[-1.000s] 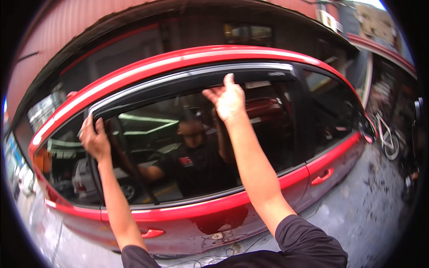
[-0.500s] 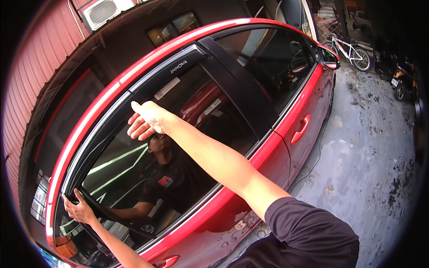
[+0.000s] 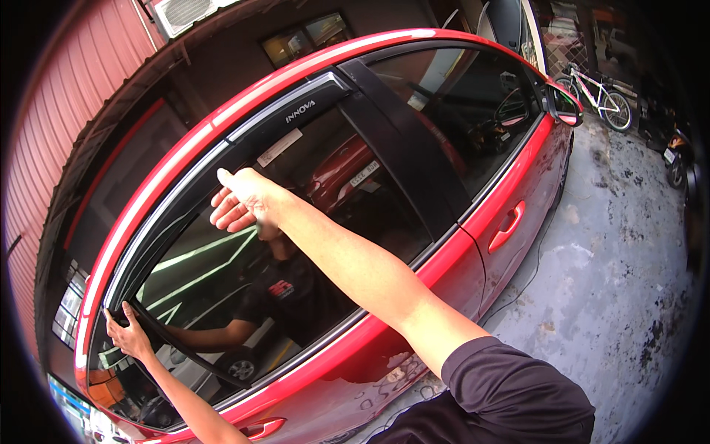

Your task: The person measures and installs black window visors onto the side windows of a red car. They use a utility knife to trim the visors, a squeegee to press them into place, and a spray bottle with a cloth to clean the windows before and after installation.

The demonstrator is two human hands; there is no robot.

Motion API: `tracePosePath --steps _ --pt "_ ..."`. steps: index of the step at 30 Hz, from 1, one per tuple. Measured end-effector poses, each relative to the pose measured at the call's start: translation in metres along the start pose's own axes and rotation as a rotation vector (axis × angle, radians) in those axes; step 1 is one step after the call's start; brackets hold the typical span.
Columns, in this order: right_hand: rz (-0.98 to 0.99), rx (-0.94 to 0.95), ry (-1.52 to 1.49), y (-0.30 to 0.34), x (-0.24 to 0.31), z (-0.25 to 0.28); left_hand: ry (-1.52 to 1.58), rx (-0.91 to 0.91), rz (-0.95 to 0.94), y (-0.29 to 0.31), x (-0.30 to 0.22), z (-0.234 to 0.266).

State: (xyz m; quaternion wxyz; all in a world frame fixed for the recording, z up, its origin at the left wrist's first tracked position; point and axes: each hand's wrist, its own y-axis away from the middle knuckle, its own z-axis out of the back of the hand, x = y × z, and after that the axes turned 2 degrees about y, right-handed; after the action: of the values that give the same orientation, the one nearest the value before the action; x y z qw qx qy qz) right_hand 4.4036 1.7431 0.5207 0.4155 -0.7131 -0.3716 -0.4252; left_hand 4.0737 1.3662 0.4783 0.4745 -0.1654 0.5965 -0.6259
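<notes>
A dark window visor (image 3: 307, 111) with a chrome strip runs along the top of the rear side window (image 3: 347, 214) of a red car (image 3: 414, 318). My left hand (image 3: 129, 337) is at the visor's rear lower end, its thumb and finger on either side. Farther up, my right hand (image 3: 242, 201) is at the visor's lower edge by the dark glass, thumb raised and fingers stretched out and apart. My right arm crosses in front of the window. Contact of its fingertips is hard to make out. A pale label (image 3: 281, 146) sits below the visor's front part.
A side mirror (image 3: 566, 105) sticks out at the car's front. Beyond it a white bicycle (image 3: 603, 100) and a motorbike (image 3: 674, 159) stand on the worn grey floor (image 3: 584, 281). Behind the car is a ribbed red wall (image 3: 74, 96) with an air conditioner unit (image 3: 181, 13).
The view has shifted, so the car's front and the bicycle sit farther right. My left hand is slightly higher in the picture. My right hand keeps nearly the same pose.
</notes>
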Motion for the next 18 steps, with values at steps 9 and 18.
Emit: tracePosePath --steps 9,18 --pt "0.037 0.019 -0.026 -0.004 -0.006 0.004 0.011 0.052 0.052 0.0 -0.012 0.01" --pt "0.017 0.049 -0.024 0.003 -0.005 0.0 0.019 0.088 0.095 -0.003 -0.011 0.024"
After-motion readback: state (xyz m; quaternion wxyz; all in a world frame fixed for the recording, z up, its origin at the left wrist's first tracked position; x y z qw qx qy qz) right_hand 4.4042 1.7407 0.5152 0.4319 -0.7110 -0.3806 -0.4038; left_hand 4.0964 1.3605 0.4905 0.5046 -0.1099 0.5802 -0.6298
